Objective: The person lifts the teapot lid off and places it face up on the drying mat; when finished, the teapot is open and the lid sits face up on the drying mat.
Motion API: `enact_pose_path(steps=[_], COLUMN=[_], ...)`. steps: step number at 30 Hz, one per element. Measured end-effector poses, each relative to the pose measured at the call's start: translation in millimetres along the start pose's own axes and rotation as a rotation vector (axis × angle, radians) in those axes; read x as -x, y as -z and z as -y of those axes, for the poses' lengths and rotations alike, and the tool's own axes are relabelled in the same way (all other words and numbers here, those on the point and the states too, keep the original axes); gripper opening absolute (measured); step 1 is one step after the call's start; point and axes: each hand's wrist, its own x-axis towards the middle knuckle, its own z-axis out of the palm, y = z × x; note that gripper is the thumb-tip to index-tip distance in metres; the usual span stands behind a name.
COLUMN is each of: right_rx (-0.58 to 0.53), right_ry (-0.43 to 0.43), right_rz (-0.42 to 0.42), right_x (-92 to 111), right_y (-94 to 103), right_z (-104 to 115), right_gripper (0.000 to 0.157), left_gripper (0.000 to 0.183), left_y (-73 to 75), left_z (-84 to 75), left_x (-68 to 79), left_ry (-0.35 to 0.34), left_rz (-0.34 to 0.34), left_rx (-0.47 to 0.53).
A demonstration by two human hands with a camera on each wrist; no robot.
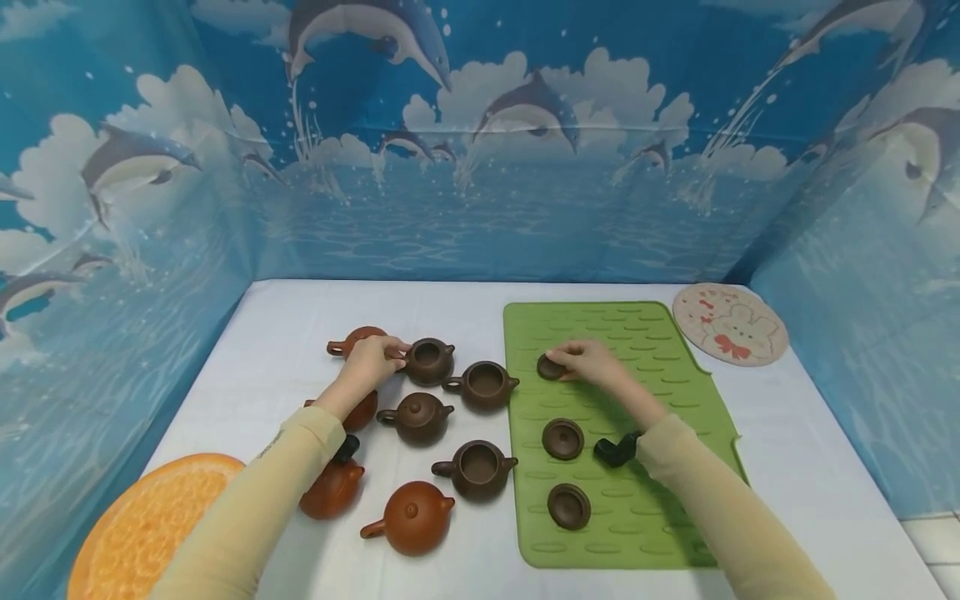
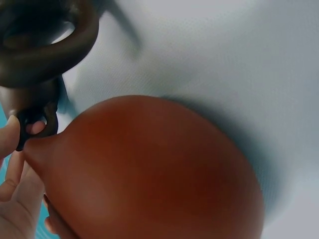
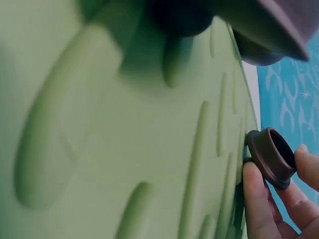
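Note:
My left hand [image 1: 369, 365] pinches the loop handle of a dark brown teapot [image 1: 429, 363] at the back of the group; its open top shows. In the left wrist view, thumb and fingers close round that handle [image 2: 49, 124], behind the spout of a reddish-brown teapot [image 2: 149, 164]. My right hand [image 1: 592, 362] holds a small dark brown teapot lid [image 1: 551, 367] by its edge, over the green mat [image 1: 630, 329]. The right wrist view shows this lid [image 3: 271, 154] tilted, with its hollow underside towards the thumb. Two more lids, one here [image 1: 562, 438] and one nearer [image 1: 568, 506], lie hollow side up on the mat.
Two other dark teapots [image 1: 485, 386] [image 1: 480, 471] stand lidless beside the mat; another dark teapot [image 1: 420, 418] is lidded. Several reddish-brown teapots [image 1: 415, 518] stand at the left, partly under my left arm. An orange-slice mat [image 1: 157, 525] and a rabbit-print mat [image 1: 730, 325] lie at the sides.

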Motion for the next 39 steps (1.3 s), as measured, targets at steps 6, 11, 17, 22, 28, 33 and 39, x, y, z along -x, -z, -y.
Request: enact_pose_path(steps=[6,11,17,22,28,33,39], right_rx=[0.029,0.104,0.128,0.104,0.127,0.213,0.255], right_ry=[-0.006,0.022,0.035,0.019,-0.009,0.065,0.183], right_rz=[-0.05,-0.084,-0.078,-0.07,-0.097,-0.117,-0.12], right_x=[-2,1,6,7,12,20,28], right_y=[-3.1,-4.3,-8.5,-11.1,-1.8,3.3,-8.7], right_z=[-5,-8,-11,-16,-11,9,48], right_gripper=[0.046,0.045,0.048,0.051,0.055,0.051,0.04], left_gripper=[0.03,0.03,0.029,0.028,0.032,0.031,0.031], left_y=[-2.4,-5.2,-6.7,-6.9,4.6,23.9,39.4], left_z=[-0.1,-1.6,-0.5,3.2,-8.0,-19.5,-22.8], left_x=[0.4,-0.6,1.1,3.4,9.2,28.9,57.6], left_ry=[-0.002,-0.002,0.01,-0.006,-0.061,-0.134,-0.182], left_rz=[-0.002,-0.005,-0.002,-0.005,-0.008,0.017,0.075], left_rx=[0.002,0.004,-0.013,-0.022,-0.006,0.035,0.091])
